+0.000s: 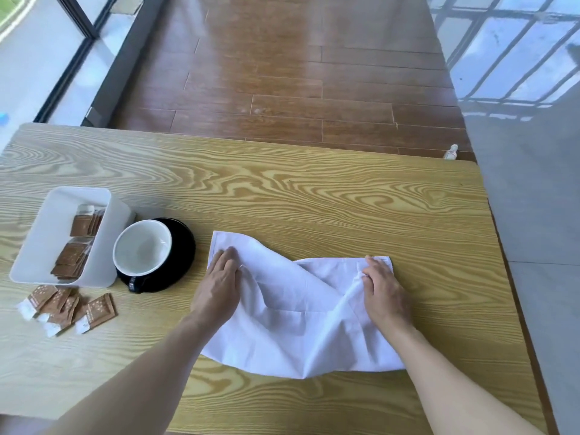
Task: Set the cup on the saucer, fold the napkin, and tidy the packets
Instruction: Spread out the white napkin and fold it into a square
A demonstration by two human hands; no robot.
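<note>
Both hands pinch the white cloth napkin [292, 312]: left hand [219, 279] and right hand [384, 288] at its far corners. It lies near the wooden table's [314, 189] near edge.

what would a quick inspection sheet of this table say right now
surface: wood-grain table, far half bare
job's things: cup on black saucer; white napkin half folded, rumpled; some brown packets in white bin, loose packets in front of it
clutter: nothing seen
hands: left hand and right hand each pinch a far napkin corner
cables: nothing seen
surroundings: plank floor, glass panels either side, small bottle beyond table
</note>
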